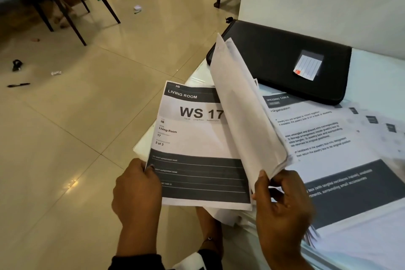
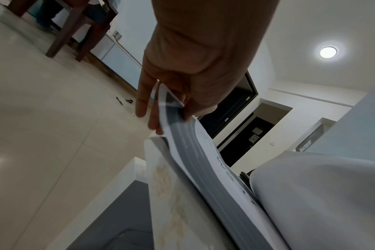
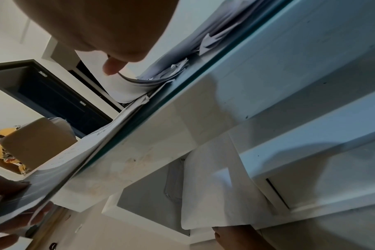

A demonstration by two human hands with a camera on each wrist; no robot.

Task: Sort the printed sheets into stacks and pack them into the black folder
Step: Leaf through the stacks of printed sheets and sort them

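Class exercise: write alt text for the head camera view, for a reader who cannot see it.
Two hands leaf through a bundle of printed sheets: the left hand grips the corner of a page headed "LIVING ROOM, WS 17", while the right hand lifts several pages upward. A closed black folder lies behind, beside more sheets spread on the white table.

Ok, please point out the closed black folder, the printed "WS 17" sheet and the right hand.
black folder [image 1: 274, 59], head view, bare front cover.
"WS 17" sheet [image 1: 197, 136], head view, white middle area.
right hand [image 1: 282, 201], head view, back of hand.
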